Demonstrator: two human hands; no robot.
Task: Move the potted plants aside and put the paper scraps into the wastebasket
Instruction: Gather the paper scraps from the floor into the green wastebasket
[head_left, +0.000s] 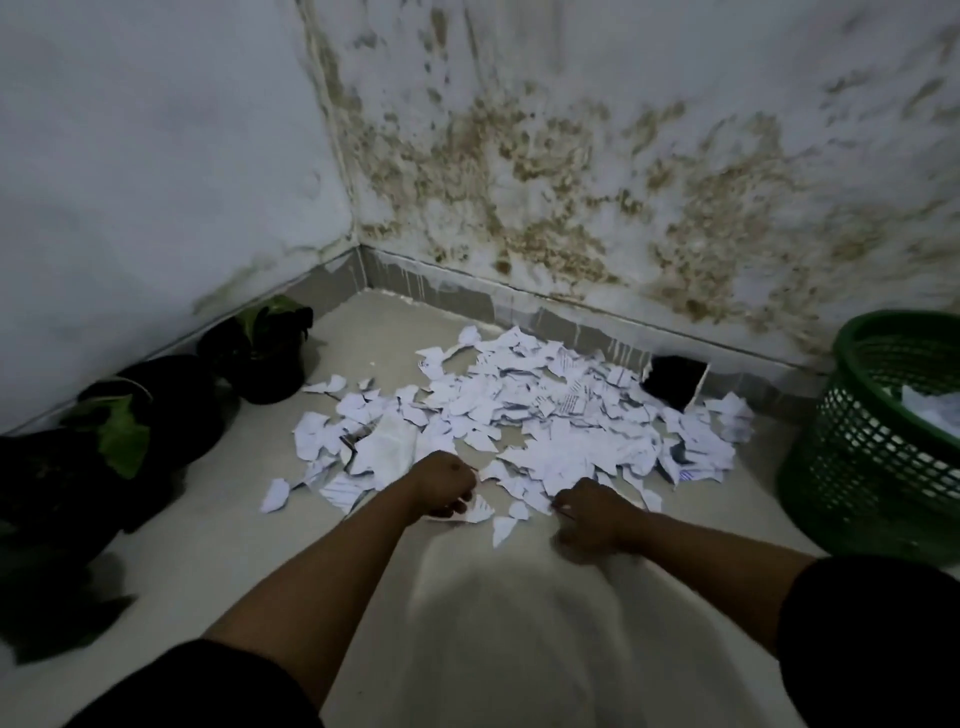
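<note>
Now both hands, left grip and right grip, close on paper scraps at the pile's near edge; wastebasket stands rightward, nearer the right.

Dim, bluish light; dark vignetted corners, wide-angle bending at edges, slight softness throughout.

The person is wearing a dark, black-looking top with short sleeves. The left sleeve is showing at the near left edge and the right sleeve at the near right, each ending above the elbow with a plain rounded hem. Both forearms are running bare from the sleeves out to the left hand and right hand. No markings are showing on the cloth in the dim light.
</note>
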